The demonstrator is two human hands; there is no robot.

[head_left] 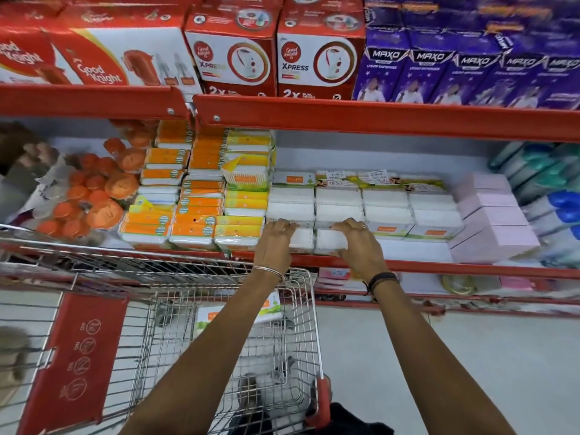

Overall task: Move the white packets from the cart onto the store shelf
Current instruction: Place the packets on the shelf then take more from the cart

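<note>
Two white packets lie side by side at the front of the store shelf [417, 265]. My left hand [273, 246] grips the left white packet [302, 240]. My right hand [361, 244] grips the right white packet [328, 241]. Behind them, rows of stacked white packets [339, 204] fill the shelf's middle. One more white packet [216, 317] with an orange and green label lies in the wire cart [301, 340], below my left forearm.
Orange and yellow packs [194, 208] stand left of the white rows, with orange-lidded tubs [94, 189] further left. Pink boxes [492, 221] and bottles [555, 196] are on the right. The red upper shelf edge [376, 117] hangs overhead. A red cart flap [75, 359] is lower left.
</note>
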